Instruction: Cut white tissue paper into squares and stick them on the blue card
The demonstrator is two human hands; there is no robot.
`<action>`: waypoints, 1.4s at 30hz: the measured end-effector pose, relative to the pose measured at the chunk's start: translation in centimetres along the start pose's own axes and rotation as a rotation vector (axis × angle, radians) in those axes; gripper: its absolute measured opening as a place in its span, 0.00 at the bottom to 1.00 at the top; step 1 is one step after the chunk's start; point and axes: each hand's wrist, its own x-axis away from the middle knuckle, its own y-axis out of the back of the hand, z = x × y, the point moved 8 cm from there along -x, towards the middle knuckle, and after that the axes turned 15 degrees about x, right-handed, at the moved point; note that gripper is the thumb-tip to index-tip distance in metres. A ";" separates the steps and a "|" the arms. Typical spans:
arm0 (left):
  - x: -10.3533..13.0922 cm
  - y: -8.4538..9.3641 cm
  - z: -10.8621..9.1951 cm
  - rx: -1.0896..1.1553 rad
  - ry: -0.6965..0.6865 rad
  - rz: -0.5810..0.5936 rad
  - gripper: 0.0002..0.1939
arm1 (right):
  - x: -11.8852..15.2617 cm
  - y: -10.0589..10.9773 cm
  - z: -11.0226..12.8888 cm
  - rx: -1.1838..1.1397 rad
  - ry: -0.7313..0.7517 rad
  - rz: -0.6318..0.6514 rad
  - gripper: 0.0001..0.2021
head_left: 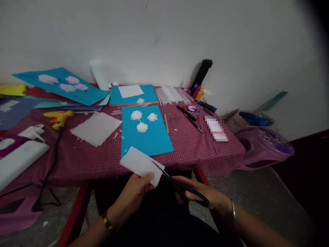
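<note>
My left hand is closed on a folded white paper, thumb on top, at the table's front edge. In my right hand are black-handled scissors, their blades parted around the right end of that paper. Just beyond lies a blue sheet bearing three white fluffy paper pieces. A stack of white square sheets rests to its left, and a pencil lies along its right side.
On the left are a yellow glue gun with a black cord and a white power strip. Pens and a blurred-out rectangle lie right. Behind are blue sheets and white strips. A pink stool stands right.
</note>
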 end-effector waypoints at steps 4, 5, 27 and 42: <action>-0.6 1.1 1.0 0.040 0.031 -0.077 0.10 | 0.3 0.2 0.3 -0.013 -0.044 0.028 0.38; -0.6 1.3 1.2 0.039 0.034 -0.098 0.11 | 0.3 0.3 0.3 -0.014 -0.047 0.034 0.38; -0.4 -0.1 1.7 -0.049 0.106 -0.090 0.15 | 0.0 0.7 -0.2 0.100 -0.138 0.118 0.38; -0.7 0.2 1.9 -0.051 0.095 -0.096 0.14 | 0.5 1.1 -0.8 0.246 -0.183 0.000 0.33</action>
